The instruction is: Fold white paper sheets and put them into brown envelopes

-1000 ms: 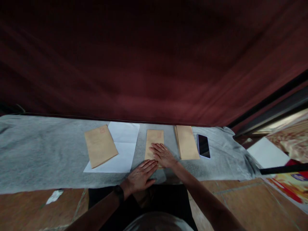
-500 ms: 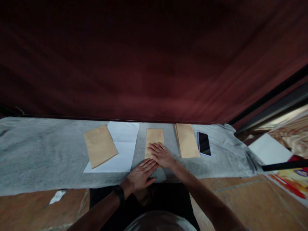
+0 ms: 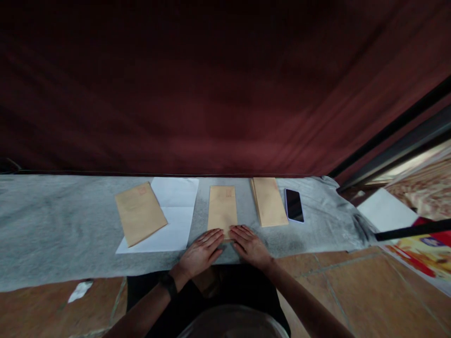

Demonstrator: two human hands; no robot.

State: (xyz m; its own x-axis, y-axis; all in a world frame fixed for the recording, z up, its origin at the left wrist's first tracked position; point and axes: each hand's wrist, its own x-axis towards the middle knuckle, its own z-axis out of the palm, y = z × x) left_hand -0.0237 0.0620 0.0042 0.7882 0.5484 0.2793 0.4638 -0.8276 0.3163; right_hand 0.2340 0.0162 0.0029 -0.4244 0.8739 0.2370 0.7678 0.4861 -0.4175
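Observation:
A brown paper envelope (image 3: 222, 206) with a faint red printed mark near its top right lies flat in front of me. My left hand (image 3: 202, 251) rests on its lower left corner, fingers stretched out flat. On the lower right corner lies my right hand (image 3: 249, 244), its fingers also extended. A narrow gap shows between the two sets of fingertips. The envelope's near edge is partly covered by the hands. Neither hand grips anything.
To the left, a brown envelope (image 3: 141, 213) overlaps creased white paper (image 3: 178, 223). On the right are a stack of envelopes (image 3: 270, 202) and a phone (image 3: 294, 205). All lie on a grey cloth (image 3: 70, 225). Behind hangs a dark red curtain (image 3: 225, 117).
My right hand has slid down and right, from the middle of the envelope to its lower right corner. My left hand stays near the lower left corner. The view has shifted slightly.

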